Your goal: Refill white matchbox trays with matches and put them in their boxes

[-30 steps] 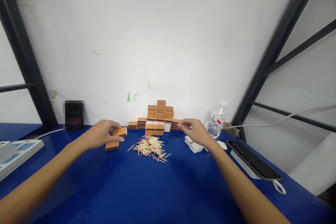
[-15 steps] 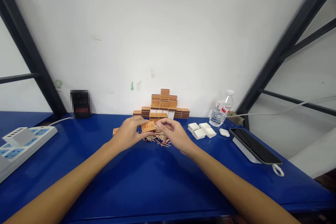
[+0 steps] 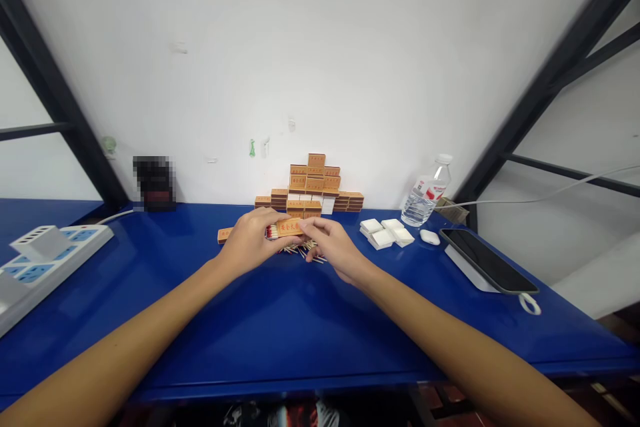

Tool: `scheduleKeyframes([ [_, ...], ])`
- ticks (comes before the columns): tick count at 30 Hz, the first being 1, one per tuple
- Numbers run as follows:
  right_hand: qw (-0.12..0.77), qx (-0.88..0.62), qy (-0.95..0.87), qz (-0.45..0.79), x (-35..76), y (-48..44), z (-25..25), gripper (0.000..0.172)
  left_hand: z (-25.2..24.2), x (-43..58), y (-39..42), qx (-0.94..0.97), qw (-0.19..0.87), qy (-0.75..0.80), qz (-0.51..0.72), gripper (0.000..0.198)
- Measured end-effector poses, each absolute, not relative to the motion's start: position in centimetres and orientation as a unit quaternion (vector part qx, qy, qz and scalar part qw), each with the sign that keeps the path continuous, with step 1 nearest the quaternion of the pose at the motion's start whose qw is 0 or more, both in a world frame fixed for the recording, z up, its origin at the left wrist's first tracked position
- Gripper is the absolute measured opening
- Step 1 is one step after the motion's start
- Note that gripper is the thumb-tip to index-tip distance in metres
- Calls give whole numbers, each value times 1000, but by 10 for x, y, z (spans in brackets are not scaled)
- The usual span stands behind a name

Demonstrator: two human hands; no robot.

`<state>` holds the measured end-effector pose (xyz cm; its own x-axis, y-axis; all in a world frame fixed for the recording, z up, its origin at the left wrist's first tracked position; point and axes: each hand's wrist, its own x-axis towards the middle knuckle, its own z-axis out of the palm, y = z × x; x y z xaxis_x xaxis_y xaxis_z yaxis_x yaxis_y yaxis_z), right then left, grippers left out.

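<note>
Between my two hands is an orange matchbox (image 3: 290, 227) with red lettering, held above the blue table. Its inner tray is slid partly out at the left end, where red-tipped matches show. My left hand (image 3: 249, 240) is closed on the box from the left, thumb below and fingers above. At the right end, my right hand (image 3: 336, 248) pinches the box with thumb and forefinger. Beneath the hands lies a pile of loose matches (image 3: 303, 251), partly covered by them. Another matchbox (image 3: 224, 235) rests just left of my left hand, partly hidden.
Stacked matchboxes (image 3: 315, 183) stand against the wall. To the right are white paper trays (image 3: 383, 239), a water bottle (image 3: 425, 193), a white earbud case (image 3: 429, 237) and a phone (image 3: 487, 260) on a white block. A power strip (image 3: 75, 267) lies at the left.
The matchbox's tray now sticks out at the left, showing matches; before, the box looked shut. My right fingers have come onto its right end. The whole view has tilted down slightly.
</note>
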<state>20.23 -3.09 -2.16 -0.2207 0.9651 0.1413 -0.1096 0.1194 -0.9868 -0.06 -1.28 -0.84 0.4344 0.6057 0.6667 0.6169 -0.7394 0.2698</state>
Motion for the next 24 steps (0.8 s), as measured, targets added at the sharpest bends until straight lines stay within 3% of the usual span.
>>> scheduleKeyframes([
  [14,487,-441,-527,540,234,1,-22,21,-7,-6,-4,-814,-102,-439,-366,44],
  [18,516,-509,-523,448,271,29,-18,18,-9,-14,1,-801,-112,-452,-376,49],
  [21,552,-594,-499,306,311,53,-12,21,-10,-18,4,-801,-108,-454,-375,51],
  [24,557,-624,-480,264,340,74,-11,22,-13,-21,5,-809,-101,-446,-369,50],
])
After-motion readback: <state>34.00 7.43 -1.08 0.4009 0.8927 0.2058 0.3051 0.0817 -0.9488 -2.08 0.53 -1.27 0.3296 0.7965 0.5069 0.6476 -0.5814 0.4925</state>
